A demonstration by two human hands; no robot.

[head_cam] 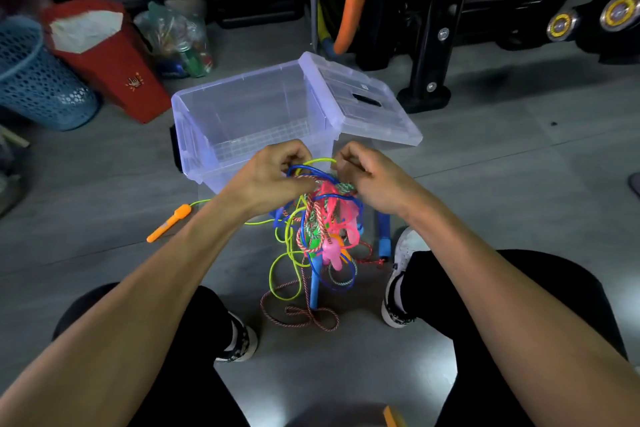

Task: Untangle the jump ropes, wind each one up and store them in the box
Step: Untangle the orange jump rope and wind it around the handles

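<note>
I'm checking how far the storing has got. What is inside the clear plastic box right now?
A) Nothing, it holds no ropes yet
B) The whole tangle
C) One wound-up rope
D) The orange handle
A: the clear plastic box shows only its bare ribbed floor, while both hands hold the tangle of jump ropes in front of it and the orange handle lies on the floor.

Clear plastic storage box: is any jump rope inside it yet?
No, the clear plastic storage box holds nothing; the tangled ropes hang from both hands in front of it.
</note>
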